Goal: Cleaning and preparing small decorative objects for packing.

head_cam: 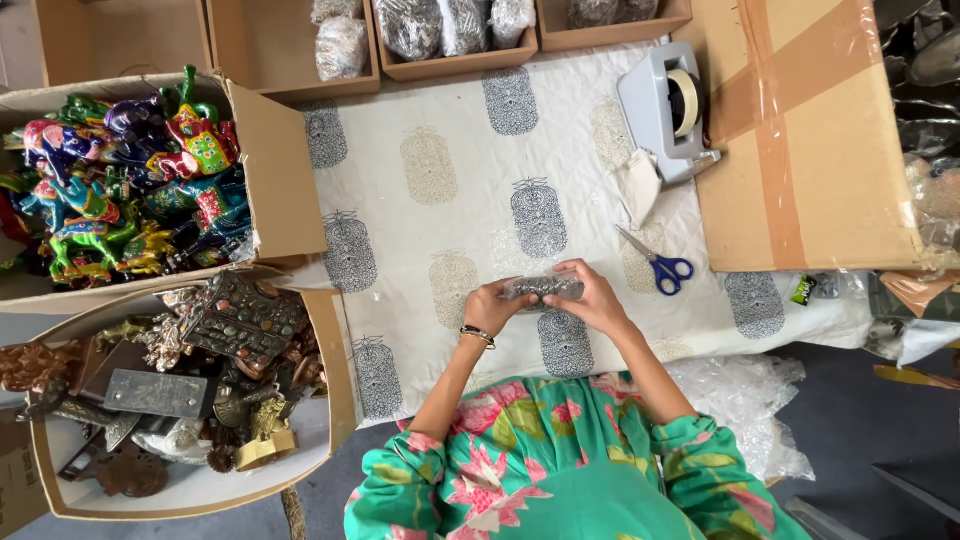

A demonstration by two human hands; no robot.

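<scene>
My left hand [490, 306] and my right hand [592, 297] both grip a small dark metal item wrapped in clear plastic [541, 288], held just above the patterned white cloth [450, 220] near its front edge. A bracelet sits on my left wrist. Blue-handled scissors [657, 263] lie on the cloth just right of my right hand. A grey tape dispenser [667, 108] stands further back to the right, with a scrap of white wrapping beside it.
A carton of bright painted animal figures [120, 180] and a carton of dark metal ornaments [190, 390] stand at the left. Trays with wrapped items [440, 30] line the back. A large taped carton [810, 140] is at the right, bubble wrap [745, 395] below it.
</scene>
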